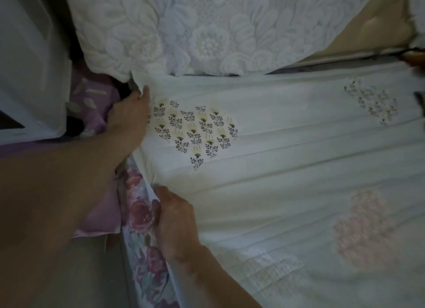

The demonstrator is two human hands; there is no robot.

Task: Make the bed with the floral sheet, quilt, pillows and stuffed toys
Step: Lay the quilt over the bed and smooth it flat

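A white quilt [287, 160] with heart-shaped flower patches lies spread over the bed. My left hand [131, 116] grips the quilt's near corner beside the pillow. Lower down, my right hand [177, 220] grips the quilt's side edge. Under that edge the floral sheet [142, 218] with red roses hangs down the bed's side. A white pillow [195, 29] with a raised flower pattern leans at the head of the bed, just above the quilt's top edge. No stuffed toys are in view.
A white cabinet or box [32, 61] stands at the left, close to the bed. Purple patterned cloth [92, 100] lies between it and the bed. A tan headboard [372, 31] shows at the upper right.
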